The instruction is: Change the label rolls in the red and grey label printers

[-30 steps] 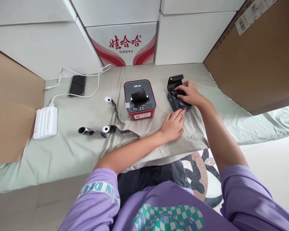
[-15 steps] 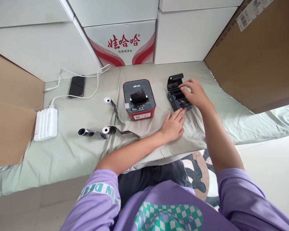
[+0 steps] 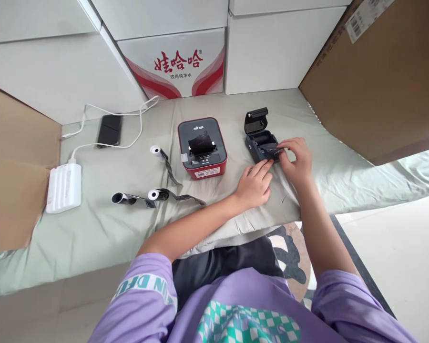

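Observation:
A small dark portable label printer point(image 3: 252, 146) stands on the cloth-covered surface, its black lid point(image 3: 256, 120) flipped up at the back. Inside its bay sits a dark paper roll point(image 3: 260, 138), and a loose strip of dark paper point(image 3: 270, 147) stretches forward from it. The thumb and fingertips of my right hand point(image 3: 299, 161) pinch the end of that strip at the printer's right side. Against the printer's front edge rest the fingertips of my left hand point(image 3: 254, 185), with the fingers stretched out flat.
Left of the hands stands a red and black printer point(image 3: 203, 152) with dark paper emerging on top. Further left lie several paper rolls point(image 3: 159, 194), a black phone point(image 3: 109, 129) and a white power bank point(image 3: 64, 188) with its cable. Cardboard point(image 3: 372, 85) and white boxes point(image 3: 268, 52) line the edges.
My right hand has moved from beside the lid toward the printer's front right, drawing out the dark paper strip. My left hand stays at the front edge. The view has shifted slightly.

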`<state>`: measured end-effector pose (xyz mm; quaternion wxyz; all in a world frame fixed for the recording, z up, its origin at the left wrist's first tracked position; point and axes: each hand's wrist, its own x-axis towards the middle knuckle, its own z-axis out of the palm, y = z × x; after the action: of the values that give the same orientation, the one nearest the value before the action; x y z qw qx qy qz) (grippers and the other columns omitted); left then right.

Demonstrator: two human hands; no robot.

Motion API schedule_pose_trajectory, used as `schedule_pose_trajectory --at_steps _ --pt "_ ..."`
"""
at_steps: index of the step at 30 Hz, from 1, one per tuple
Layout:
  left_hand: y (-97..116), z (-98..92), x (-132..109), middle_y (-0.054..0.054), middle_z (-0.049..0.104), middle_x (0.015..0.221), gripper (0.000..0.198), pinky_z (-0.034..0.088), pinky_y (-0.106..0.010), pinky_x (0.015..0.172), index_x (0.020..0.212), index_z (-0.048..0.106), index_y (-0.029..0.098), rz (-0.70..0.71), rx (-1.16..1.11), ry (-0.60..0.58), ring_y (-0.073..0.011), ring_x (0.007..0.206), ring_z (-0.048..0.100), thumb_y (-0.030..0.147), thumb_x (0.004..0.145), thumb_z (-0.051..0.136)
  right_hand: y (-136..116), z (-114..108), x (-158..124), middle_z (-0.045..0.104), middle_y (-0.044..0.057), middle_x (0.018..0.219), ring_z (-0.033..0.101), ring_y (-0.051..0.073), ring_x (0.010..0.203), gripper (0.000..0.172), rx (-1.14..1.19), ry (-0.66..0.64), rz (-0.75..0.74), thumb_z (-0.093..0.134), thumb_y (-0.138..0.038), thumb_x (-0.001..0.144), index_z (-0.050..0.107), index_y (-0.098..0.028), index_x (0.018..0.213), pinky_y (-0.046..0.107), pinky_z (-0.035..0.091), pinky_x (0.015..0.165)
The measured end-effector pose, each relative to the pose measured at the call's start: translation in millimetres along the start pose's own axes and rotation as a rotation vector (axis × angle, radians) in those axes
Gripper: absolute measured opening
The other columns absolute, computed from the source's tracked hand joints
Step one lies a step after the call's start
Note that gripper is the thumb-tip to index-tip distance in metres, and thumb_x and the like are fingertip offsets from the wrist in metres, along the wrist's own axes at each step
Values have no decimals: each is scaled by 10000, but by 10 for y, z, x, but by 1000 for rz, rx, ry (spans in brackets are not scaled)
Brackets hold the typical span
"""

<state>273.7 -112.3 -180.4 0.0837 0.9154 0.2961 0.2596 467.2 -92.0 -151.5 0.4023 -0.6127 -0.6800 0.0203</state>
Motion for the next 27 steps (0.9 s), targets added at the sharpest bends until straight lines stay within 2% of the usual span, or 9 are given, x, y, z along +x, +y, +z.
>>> schedule_pose_trajectory --at_steps 3,5,10,14,17,20,23,25,27 --pt "-3 -131 37 -121 726 1296 159 480 -412 1056 1027 692 197 -62 -53 38 -277 1276 626 173 923 575 23 76 -100 729 99 1034 652 335 1067 181 40 47 -30 526 -235 865 696 -289 899 576 524 1018" --pt "3 -277 106 -109 730 1181 125 492 -405 1025 998 666 209 -121 -84 74 -272 1170 648 172 927 571 37 109 -131 724 97 1030 657 331 1055 173 43 65 -38 533 -219 828 688 -286 867 571 534 1007" --pt "-89 -523 538 -162 575 1473 305 399 -423 1222 1222 591 191 -364 -220 224 -294 1451 489 145 922 559 55 124 -122 714 108 1070 660 338 1079 187 49 64 -27 546 -220 774 689 -288 873 573 538 1026" --pt "-392 -374 1046 -187 415 1639 533 238 -449 1335 1434 489 161 -646 -386 296 -317 1628 270 144 913 601 75 117 -127 727 110 1120 665 332 1097 299 105 69 -30 530 -202 755 699 -289 985 548 556 998" --pt "-607 -243 1271 -157 458 1639 579 273 -442 1322 1481 479 193 -782 -514 366 -311 1601 346 161 919 617 96 121 -135 735 111 1138 670 336 1105 376 116 58 16 517 -201 727 692 -290 1049 541 569 960" --pt "-667 -195 1249 -141 622 1474 398 390 -400 1246 1370 586 184 -755 -547 393 -278 1437 552 181 974 550 132 147 -140 740 100 1119 689 312 1082 428 184 97 36 489 -189 721 676 -287 1093 496 584 918" --pt "-618 -159 1089 -118 711 1249 230 456 -379 1172 1131 688 191 -669 -500 416 -254 1273 643 228 1027 486 170 184 -147 741 87 1121 714 285 1060 443 280 170 79 457 -184 756 652 -283 1142 457 592 891" --pt "-593 -101 993 -120 702 1231 181 464 -380 1161 1086 698 192 -671 -480 408 -254 1257 642 236 1008 541 179 200 -152 742 84 1127 725 277 1045 418 328 201 129 450 -199 791 636 -280 1156 453 593 895" --pt "-607 -13 936 -136 674 1317 217 456 -391 1175 1165 685 188 -723 -511 377 -262 1301 623 220 958 627 174 203 -154 742 83 1138 729 272 1049 378 351 202 198 454 -227 821 626 -285 1152 452 595 901"
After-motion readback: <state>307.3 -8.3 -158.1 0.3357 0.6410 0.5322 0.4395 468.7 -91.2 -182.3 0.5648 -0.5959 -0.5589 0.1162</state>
